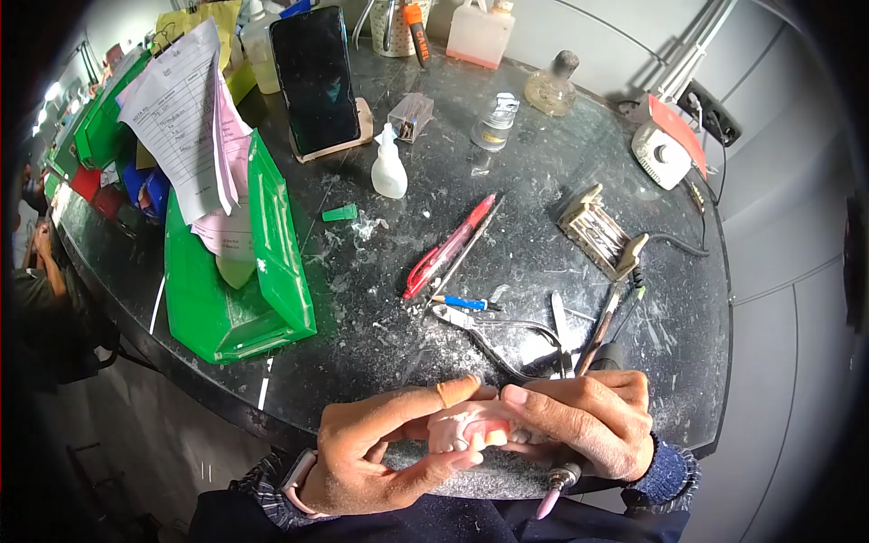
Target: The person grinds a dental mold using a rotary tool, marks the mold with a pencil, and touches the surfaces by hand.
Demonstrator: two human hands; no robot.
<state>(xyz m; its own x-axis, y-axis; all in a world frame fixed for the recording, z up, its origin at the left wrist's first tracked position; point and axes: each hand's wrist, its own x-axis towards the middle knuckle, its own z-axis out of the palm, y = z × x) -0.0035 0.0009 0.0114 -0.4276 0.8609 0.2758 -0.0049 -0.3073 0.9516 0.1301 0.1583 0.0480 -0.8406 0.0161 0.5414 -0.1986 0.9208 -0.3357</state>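
A plaster dental model [463, 423] with a pink gum part and several teeth sits near the table's front edge. My left hand [367, 443] is closed around its left side, a tan band on one finger. My right hand [588, 423] grips a rotary handpiece [568, 472], its pink pointed grinding tip [548, 503] aimed downward, apart from the model. The right thumb and fingers also press against the model's right side. Just beyond my hands lie metal pliers [489, 328] and a flat metal blade [559, 328] on the dusty tabletop.
A green bin [213, 317] with papers [186, 118] stands left. Farther back are a phone [315, 81] on a stand, a white dropper bottle [389, 167] and a glass bottle [550, 86]. A red pen [453, 244] lies mid-table; a tool rest [602, 233] and white control box [663, 154] stand right.
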